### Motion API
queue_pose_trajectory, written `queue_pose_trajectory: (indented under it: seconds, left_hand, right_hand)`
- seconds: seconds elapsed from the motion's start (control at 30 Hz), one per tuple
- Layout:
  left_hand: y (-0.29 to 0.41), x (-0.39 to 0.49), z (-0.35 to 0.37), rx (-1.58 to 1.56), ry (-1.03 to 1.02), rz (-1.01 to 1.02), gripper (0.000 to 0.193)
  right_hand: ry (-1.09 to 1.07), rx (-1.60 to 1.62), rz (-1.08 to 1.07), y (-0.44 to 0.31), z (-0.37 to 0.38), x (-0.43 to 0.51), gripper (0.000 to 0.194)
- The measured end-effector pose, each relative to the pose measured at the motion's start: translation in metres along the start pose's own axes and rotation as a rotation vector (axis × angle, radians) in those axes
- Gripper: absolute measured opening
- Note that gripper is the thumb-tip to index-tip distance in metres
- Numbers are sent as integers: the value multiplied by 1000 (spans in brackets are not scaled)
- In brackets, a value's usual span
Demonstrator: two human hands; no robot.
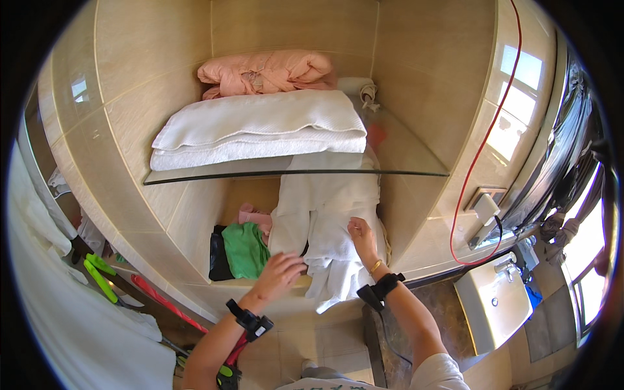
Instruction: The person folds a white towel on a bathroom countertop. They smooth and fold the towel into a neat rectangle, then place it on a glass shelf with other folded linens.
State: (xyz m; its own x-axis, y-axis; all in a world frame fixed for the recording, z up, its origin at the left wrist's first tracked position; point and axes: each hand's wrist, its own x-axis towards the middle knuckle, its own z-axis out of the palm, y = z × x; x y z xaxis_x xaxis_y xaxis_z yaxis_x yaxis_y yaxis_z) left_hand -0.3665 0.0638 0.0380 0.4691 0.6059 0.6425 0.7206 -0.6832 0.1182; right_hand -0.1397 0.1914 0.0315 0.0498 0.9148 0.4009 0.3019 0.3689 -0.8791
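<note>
A tiled niche with a glass shelf (409,151) lies before me. On the lower level is a heap of white cloth (331,200), its end hanging over the front ledge. My right hand (361,239) is at the right part of this heap, fingers bent; whether it touches the cloth is unclear. My left hand (280,275) is in front of the ledge, fingers apart and holding nothing, near a green cloth (246,251). Beside the green cloth are a black item (218,253) and a pink cloth (256,217). Folded white towels (258,126) rest on the glass shelf.
Behind the towels lies a rolled peach-coloured quilt (268,73). The glass shelf's front edge spans above my hands. A red cable (480,146) hangs at right, by a plugged-in white adapter (486,208) and a white washbasin (497,302). White fabric (73,302) hangs at left.
</note>
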Motion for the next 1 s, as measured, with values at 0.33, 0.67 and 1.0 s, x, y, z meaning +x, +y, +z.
queue_pose_trajectory:
  seconds: [0.33,0.67,1.0]
  left_hand:
    - [-5,-13,64,-428,-109,-474,37]
    - [-46,-11,122,-581,266,-840,75]
    - [-50,0,100,-1060,804,-1225,56]
  right_hand:
    - [222,625,274,-8,56,109,21]
    - [-670,-330,-448,-37,92,-26,35]
    - [-256,-606,-605,-21,19,-54,73]
